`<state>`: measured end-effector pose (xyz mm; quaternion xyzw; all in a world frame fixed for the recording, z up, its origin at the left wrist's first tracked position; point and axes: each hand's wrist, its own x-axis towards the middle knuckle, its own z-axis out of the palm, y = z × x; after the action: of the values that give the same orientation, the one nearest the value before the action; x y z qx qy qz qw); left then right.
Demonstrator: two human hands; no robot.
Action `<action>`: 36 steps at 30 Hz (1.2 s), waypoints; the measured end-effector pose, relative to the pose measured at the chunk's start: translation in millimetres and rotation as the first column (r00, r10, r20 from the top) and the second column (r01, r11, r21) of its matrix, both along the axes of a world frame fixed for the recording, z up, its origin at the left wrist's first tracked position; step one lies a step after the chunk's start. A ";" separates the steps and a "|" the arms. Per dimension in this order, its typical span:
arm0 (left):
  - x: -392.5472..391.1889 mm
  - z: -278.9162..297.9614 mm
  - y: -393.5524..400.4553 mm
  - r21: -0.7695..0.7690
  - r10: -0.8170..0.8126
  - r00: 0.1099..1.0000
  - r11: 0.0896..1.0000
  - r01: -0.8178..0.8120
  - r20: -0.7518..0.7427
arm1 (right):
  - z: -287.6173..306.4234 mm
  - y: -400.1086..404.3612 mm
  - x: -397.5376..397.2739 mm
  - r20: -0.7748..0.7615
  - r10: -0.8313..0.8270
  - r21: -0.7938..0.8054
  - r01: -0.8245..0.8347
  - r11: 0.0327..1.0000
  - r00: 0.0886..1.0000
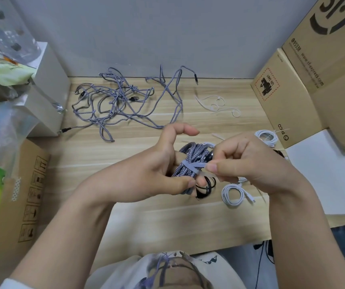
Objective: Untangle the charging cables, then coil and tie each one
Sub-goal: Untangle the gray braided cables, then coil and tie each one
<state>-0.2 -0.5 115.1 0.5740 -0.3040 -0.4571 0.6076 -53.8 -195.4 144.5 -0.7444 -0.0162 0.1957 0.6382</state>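
We are gripping coiled grey braided cable point(190, 161) in left hand point(157, 170); right hand point(248, 163) pinching flat white tie point(196, 166) wrapping bundle.

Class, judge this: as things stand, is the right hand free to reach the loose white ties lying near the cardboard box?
Probably not yet: the path is open, but the right hand is pinching the tie around the grey coil. The white ties lie unobstructed.

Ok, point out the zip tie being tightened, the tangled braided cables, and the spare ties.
zip tie point(196, 166), head view, strap middle
tangled braided cables point(117, 99), head view, knot centre
spare ties point(215, 105), head view, loop
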 end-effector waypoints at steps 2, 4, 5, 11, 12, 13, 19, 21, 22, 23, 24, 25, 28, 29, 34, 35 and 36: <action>-0.2 0.2 -0.1 0.003 -0.028 0.999 1.000 0.028 0.015 | 1.2 -0.8 0.5 -0.040 0.037 0.021 -0.036 0.999 0.999; -0.4 0.5 -0.1 0.002 -0.048 0.998 0.999 0.048 0.028 | 1.6 -1.0 1.0 -0.066 0.059 0.031 -0.057 0.998 0.996; -0.4 0.8 0.0 0.005 -0.054 0.998 0.999 0.054 0.036 | 1.3 -1.1 1.3 -0.072 0.065 0.031 -0.063 0.998 0.995; -0.2 1.5 -0.3 0.064 -0.067 0.993 0.996 0.060 0.100 | 2.2 -1.1 3.2 -0.107 0.106 0.021 -0.104 0.994 0.989; -0.9 1.6 -0.9 0.060 -0.071 0.993 0.996 0.065 0.095 | 2.7 -1.8 3.5 -0.114 0.111 0.026 -0.109 0.994 0.987; -1.7 2.0 -1.3 0.050 -0.075 0.994 0.996 0.071 0.084 | 1.9 -3.5 3.6 -0.119 0.118 0.031 -0.115 0.993 0.986; -3.9 1.4 -4.4 0.034 -0.049 0.997 0.998 0.047 0.055 | -14.3 -14.3 5.8 -0.129 0.096 0.132 -0.079 0.988 0.987; -3.9 -0.1 -4.3 0.012 0.008 1.000 1.000 -0.008 0.000 | -16.9 -14.2 5.2 -0.075 0.070 0.172 -0.057 0.983 0.995; -3.8 -1.3 -4.5 -0.006 0.040 0.999 0.999 -0.040 -0.033 | -17.3 -13.1 4.5 -0.039 0.034 0.158 -0.027 0.987 0.999; -3.7 -2.6 -4.8 -0.022 0.073 0.995 0.997 -0.074 -0.062 | -17.8 -12.0 4.5 -0.002 -0.022 0.130 0.022 0.991 1.000; -3.5 -4.0 -5.4 -0.033 0.107 0.991 0.993 -0.110 -0.085 | -18.2 -10.3 4.5 0.035 -0.090 0.098 0.086 0.991 0.995; -3.0 -5.2 -6.1 -0.039 0.140 0.985 0.989 -0.145 -0.102 | -18.6 -8.6 4.3 0.071 -0.152 0.076 0.146 0.986 0.986; -2.4 -7.5 -9.9 -0.040 0.203 0.973 0.977 -0.209 -0.113 | -16.6 -4.6 2.5 0.132 -0.234 0.028 0.232 0.972 0.963; -2.6 -8.0 -10.5 -0.042 0.209 0.972 0.976 -0.214 -0.104 | -15.4 -4.2 2.1 0.138 -0.226 0.005 0.227 0.974 0.964; -4.8 -11.2 -12.2 -0.055 0.224 0.972 0.972 -0.228 -0.071 | -11.6 -6.9 1.8 0.098 -0.142 -0.015 0.145 0.989 0.985; -5.2 -11.9 -12.3 -0.056 0.226 0.972 0.972 -0.229 -0.058 | -11.2 -7.8 2.5 0.084 -0.124 -0.025 0.127 0.992 0.989; -5.6 -12.0 -12.3 -0.057 0.224 0.974 0.972 -0.226 -0.047 | -10.7 -8.5 3.4 0.072 -0.106 -0.038 0.109 0.993 0.992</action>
<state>-5.8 -12.8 103.2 0.5765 -0.2387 -0.3872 0.6788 -50.4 -203.9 133.8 -0.7637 0.0057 0.1355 0.6311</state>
